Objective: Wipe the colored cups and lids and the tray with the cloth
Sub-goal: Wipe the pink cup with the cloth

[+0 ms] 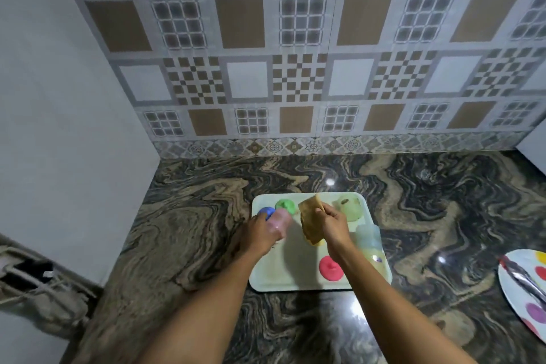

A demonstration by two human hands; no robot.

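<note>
Pink plastic was what the left hand [260, 230] had: a pale pink cup [279, 221], blurred, fingers wrapped round its side, held just above the tray [295, 269]. Right beside it, the right hand [334, 226] had its fingers pinched on the tan cloth [310, 221], which hung bunched from the grip, close to the pink cup but not clearly touching it.

Just beyond the left hand's knuckles sat a blue lid [266, 211], and next to that a green lid [285, 206]. Past the cloth, at the far right corner of the tray, stood a pale green cup [350, 208]. On the near side of the right wrist were a light blue cup [367, 235], then a yellowish cup [375, 263], and a red lid [329, 268] under the forearm. All of it rested on the marbled stone counter [206, 216]; off to the far right, a dotted plate [526, 284] with metal tongs [523, 281] lay across it.

By my reading, the step in hand was the pink cup's wipe, cloth about to meet plastic. The next move called for bringing the two hands together, pressing the cloth round the cup's wall and turning the cup in the left hand's grip. How many pieces were already wiped could not be told.
</note>
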